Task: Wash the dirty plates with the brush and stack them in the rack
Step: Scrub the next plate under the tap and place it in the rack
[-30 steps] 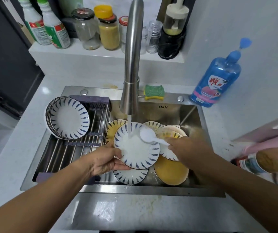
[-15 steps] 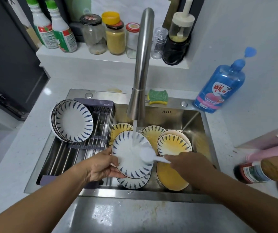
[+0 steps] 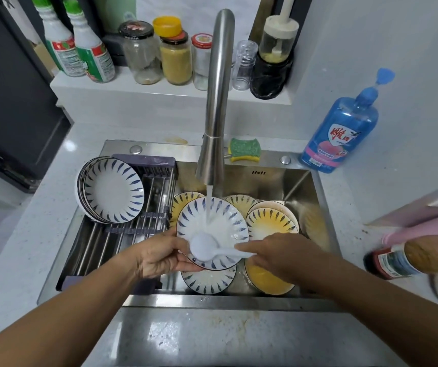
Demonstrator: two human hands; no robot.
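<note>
Both grips tight: left fingers (image 3: 177, 243) round plate (image 3: 229, 221) rim, right fingers (image 3: 251, 247) round brush (image 3: 203, 246).

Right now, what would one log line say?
step: scrubbing | left hand: holds blue-striped plate under faucet | right hand: holds brush on plate | rack: plates stacked

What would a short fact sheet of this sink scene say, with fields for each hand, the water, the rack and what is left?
Left hand: grips the rim of a round white plate with blue strokes
Right hand: holds a white plastic round-headed brush, head against that plate
Water: running from the curved steel tap onto the plate
Rack: dark-framed steel-bar rack holds matching plates standing on edge
Left to wash: yellow-stained plates lying in the steel sink
</note>
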